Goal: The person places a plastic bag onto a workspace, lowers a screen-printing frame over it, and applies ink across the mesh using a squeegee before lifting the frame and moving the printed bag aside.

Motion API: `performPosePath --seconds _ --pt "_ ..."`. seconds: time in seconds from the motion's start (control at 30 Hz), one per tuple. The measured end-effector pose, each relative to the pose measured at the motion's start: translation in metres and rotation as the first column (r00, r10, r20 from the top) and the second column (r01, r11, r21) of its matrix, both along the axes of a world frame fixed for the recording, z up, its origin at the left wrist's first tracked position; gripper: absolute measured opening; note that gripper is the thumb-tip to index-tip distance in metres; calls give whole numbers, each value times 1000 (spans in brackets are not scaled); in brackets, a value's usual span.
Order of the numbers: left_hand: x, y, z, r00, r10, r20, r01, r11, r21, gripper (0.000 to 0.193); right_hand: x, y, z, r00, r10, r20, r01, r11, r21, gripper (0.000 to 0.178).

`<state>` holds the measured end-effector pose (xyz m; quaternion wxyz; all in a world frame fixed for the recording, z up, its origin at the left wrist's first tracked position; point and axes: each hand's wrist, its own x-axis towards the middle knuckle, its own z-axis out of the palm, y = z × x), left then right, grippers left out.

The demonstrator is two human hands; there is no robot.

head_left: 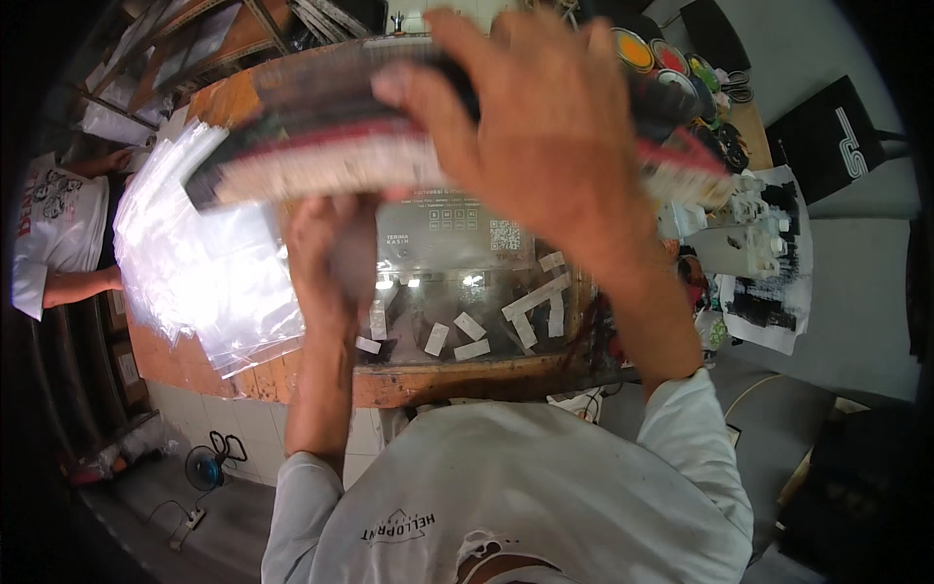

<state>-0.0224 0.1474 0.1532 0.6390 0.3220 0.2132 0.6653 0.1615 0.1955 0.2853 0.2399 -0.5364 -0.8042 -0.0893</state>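
Note:
A wide framed board, which looks like a screen printing frame [321, 173], is tilted up over the table and smeared by motion. Its near edge is pale wood with a dark red band above. My left hand [334, 248] grips that near edge from below, left of the middle. Over the frame's top reaches my right hand [545, 117], thumb and fingers bent around something dark and blurred that I cannot make out. Under the frame lies a clear plastic sheet [438, 238] with white print. Nearer to me, several short pale strips [470, 326] are stuck on the shiny tabletop.
A fanned pile of clear plastic bags [209, 253] covers the table's left. Open paint tubs [632, 51] stand at the far right, with translucent containers [744, 229] nearer on black-smeared paper [769, 307]. Another person [73, 219] stands at the left. A small fan [204, 467] sits below.

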Motion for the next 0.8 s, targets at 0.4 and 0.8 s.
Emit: performPosePath --seconds 0.4,0.8 --pt "-12 249 -228 -396 206 -895 -300 892 338 33 12 101 91 991 -73 111 99 961 -259 57" --pt "-27 200 -142 601 230 -765 -330 944 24 20 -10 129 110 953 -172 249 208 970 -123 61"
